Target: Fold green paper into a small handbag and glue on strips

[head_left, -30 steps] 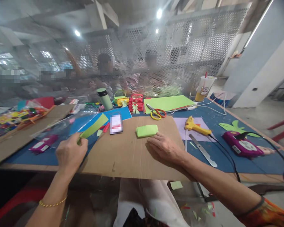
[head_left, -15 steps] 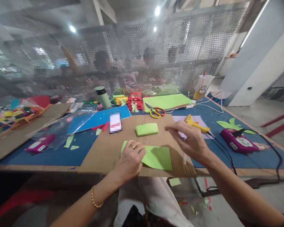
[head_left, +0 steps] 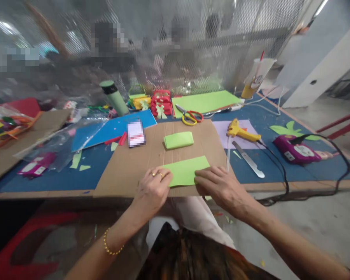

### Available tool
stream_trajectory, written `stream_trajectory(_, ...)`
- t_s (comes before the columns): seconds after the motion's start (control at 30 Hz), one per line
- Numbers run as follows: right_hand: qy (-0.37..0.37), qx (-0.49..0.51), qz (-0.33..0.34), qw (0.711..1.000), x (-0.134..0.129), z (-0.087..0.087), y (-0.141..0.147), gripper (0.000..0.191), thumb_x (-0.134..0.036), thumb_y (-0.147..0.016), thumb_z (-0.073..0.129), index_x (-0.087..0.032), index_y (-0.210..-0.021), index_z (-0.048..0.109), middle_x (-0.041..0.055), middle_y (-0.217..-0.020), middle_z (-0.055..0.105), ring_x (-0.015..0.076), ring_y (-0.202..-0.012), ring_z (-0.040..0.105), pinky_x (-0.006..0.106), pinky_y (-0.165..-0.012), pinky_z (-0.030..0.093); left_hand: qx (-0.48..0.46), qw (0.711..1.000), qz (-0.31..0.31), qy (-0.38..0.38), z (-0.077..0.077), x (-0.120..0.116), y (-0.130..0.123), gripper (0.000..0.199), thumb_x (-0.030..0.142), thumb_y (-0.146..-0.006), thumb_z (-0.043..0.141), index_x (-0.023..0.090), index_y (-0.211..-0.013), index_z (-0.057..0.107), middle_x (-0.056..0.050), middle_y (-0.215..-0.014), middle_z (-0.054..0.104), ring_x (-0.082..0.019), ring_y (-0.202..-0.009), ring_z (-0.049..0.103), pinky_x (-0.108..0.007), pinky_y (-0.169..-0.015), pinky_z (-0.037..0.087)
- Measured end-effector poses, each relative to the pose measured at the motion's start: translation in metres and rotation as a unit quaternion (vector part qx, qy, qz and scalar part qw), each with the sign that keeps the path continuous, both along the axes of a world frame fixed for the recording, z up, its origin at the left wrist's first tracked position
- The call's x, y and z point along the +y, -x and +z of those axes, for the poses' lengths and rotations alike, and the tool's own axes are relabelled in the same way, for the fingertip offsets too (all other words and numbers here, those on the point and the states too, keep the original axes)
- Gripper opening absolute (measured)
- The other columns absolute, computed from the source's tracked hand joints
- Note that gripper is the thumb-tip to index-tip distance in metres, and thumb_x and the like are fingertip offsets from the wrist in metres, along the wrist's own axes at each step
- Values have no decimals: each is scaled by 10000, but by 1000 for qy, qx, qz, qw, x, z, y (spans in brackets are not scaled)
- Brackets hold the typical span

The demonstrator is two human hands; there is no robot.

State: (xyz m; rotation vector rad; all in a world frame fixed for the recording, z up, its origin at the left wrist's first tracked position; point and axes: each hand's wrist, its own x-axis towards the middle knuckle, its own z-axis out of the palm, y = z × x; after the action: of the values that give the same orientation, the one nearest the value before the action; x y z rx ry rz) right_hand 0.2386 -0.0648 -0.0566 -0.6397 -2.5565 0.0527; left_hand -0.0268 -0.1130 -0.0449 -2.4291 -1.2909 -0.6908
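A flat light-green sheet (head_left: 183, 171), perhaps paper or felt, lies near the front edge of a brown cardboard piece (head_left: 119, 171). My left hand (head_left: 155, 182), with rings on its fingers, is closed on the sheet's left end. At the right end, my right hand (head_left: 217, 186) grips the sheet with bent fingers; its thumb is hidden. Just beyond the sheet sits a folded light-green bundle (head_left: 178, 140). Scissors (head_left: 189, 116) with red and yellow handles rest at the cardboard's far edge.
To the right are a yellow glue gun (head_left: 242, 131) with its cord, a metal blade-like tool (head_left: 249, 159) and a purple box (head_left: 297, 149). A phone (head_left: 135, 133) lies left of the bundle. Farther back stand a green bottle (head_left: 115, 99) and a drink cup (head_left: 256, 79).
My right hand has come down and left from the air onto the sheet's right end. My left hand has shifted slightly left along the sheet. The camera view has tilted down.
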Motion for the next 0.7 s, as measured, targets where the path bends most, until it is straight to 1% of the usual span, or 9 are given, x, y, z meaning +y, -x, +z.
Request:
stream_trajectory(0.07, 12, -1, -9, 1000, -1, 1, -2, 245, -210, -1091, 486, -180, -1187, 710, 143, -1260, 766, 256, -1045, 663, 408, -837, 496, 7, 1000, 7, -3, 1, -6, 7, 228, 33, -960, 522, 123, -1047, 712, -130, -1011, 755, -269, -936, 682, -421, -862, 556)
stream_trajectory(0.13, 27, 4, -21, 999, -1, 2, -2, 243, -255, -1085, 521, -194, -1222, 713, 144, -1286, 757, 261, -1031, 647, 422, -859, 495, 4, 1000, 17, -10, 1, -10, 12, 244, 35, -977, 519, 120, -1072, 726, -131, -995, 754, -271, -926, 674, -425, -844, 553)
stream_trajectory(0.2, 31, 6, -36, 999, 0, 3, -2, 253, -316, -1066, 577, -200, -1244, 713, 147, -1287, 754, 270, -1005, 624, 430, -845, 483, -16, 999, 26, -8, -1, -13, 16, 250, 35, -986, 524, 128, -1074, 739, -124, -984, 758, -266, -927, 670, -414, -828, 552)
stream_trajectory(0.27, 30, 0, -44, 999, 3, 3, -1, 234, -324, -1057, 596, -209, -1211, 731, 135, -1224, 767, 269, -984, 603, 424, -819, 458, -40, 999, 33, 3, -2, -14, 17, 245, 36, -992, 535, 132, -1067, 747, -115, -982, 765, -257, -931, 669, -404, -830, 553)
stream_trajectory(0.33, 35, -6, -47, 998, 5, 4, -1, 208, -290, -1070, 569, -216, -1120, 756, 113, -1097, 773, 250, -938, 585, 404, -789, 432, -56, 998, 41, 13, -3, -15, 18, 236, 48, -999, 544, 134, -1063, 754, -111, -989, 770, -253, -947, 672, -407, -852, 551)
stream_trajectory(0.43, 47, 2, -42, 998, 8, 7, -2, 279, -298, -1095, 517, -204, -1035, 773, 100, -956, 729, 218, -848, 550, 373, -739, 411, -97, 994, 43, 37, -4, -17, 21, 192, 122, -1020, 579, 155, -1047, 766, -101, -1011, 770, -243, -974, 680, -410, -890, 542)
stream_trajectory(0.57, 86, 29, -29, 995, 11, 12, -5, 382, -344, -1121, 446, -192, -1036, 786, 90, -878, 672, 203, -810, 559, 357, -721, 426, -166, 981, 70, 77, -3, -20, 30, 180, 206, -1023, 625, 211, -942, 786, -51, -935, 761, -214, -917, 671, -389, -842, 483)
stream_trajectory(0.7, 126, 31, -54, 990, 19, 12, -7, 437, -374, -1120, 430, -191, -906, 764, 82, -816, 665, 199, -780, 591, 355, -723, 440, -184, 969, 116, 114, -3, -17, 38, 241, 255, -1023, 607, 234, -844, 766, -19, -848, 751, -212, -876, 652, -390, -816, 425)
